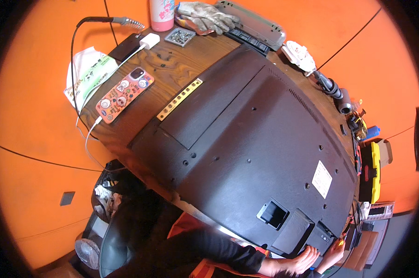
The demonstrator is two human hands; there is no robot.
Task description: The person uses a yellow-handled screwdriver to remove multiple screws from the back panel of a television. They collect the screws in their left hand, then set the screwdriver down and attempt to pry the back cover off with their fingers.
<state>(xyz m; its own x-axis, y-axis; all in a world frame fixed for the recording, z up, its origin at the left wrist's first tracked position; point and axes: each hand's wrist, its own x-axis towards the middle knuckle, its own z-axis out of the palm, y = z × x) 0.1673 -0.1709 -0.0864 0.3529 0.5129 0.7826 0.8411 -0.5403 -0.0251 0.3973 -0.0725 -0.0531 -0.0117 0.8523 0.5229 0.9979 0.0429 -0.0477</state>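
A large black flat-screen television (237,139) lies face down, its back cover upward, across a wooden table. My left hand (295,263), in a black sleeve, has its fingers bent over the cover's near edge beside a recessed connector area (292,234). Just right of it, my right hand (333,254) is closed at the same edge. A small yellow piece (341,242) shows at its fingers; what it belongs to is hidden. A square opening (273,215) and a white label (322,180) are on the cover near my hands. Several screw holes dot it.
On the wooden table (172,60) are a patterned phone (125,95) on a charging cable, a dish of screws (179,36), work gloves (207,17) and a pink bottle (162,16). A yellow strip (179,99) lies on the cover. Right: a grey power tool (330,85), a black-and-yellow toolbox (370,172).
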